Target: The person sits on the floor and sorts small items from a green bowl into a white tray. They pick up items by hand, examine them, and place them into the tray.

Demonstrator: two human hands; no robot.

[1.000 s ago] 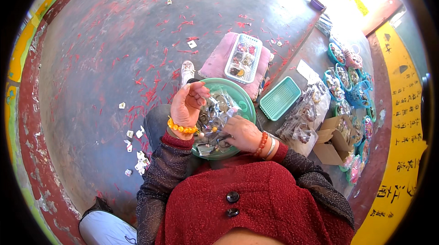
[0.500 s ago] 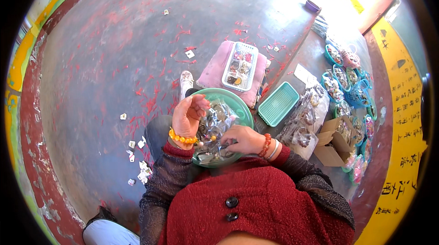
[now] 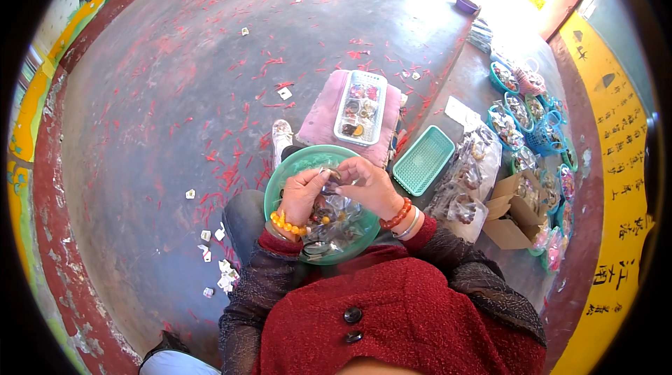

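Pinching is done by the left hand [image 3: 301, 198] and right hand [image 3: 374, 192], fingertips close together, on a small dark trinket [image 3: 334, 176] toward the far edge of the green basin [image 3: 315, 154]. With a loosened grip, it could be lost among the clear packets [image 3: 341, 229]. Red scraps [image 3: 228, 178] are strewn over the grey floor [image 3: 154, 193], baskets [image 3: 546, 140] set along the yellow wall [image 3: 624, 158].

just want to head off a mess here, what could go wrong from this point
The small item between the left hand and right hand could slip and get lost among the plastic packets in the green basin. The basin sits by the left knee, so a leg shift might tip it. The white tray rests on a pink pad near the shoe, and a knock could upset it.
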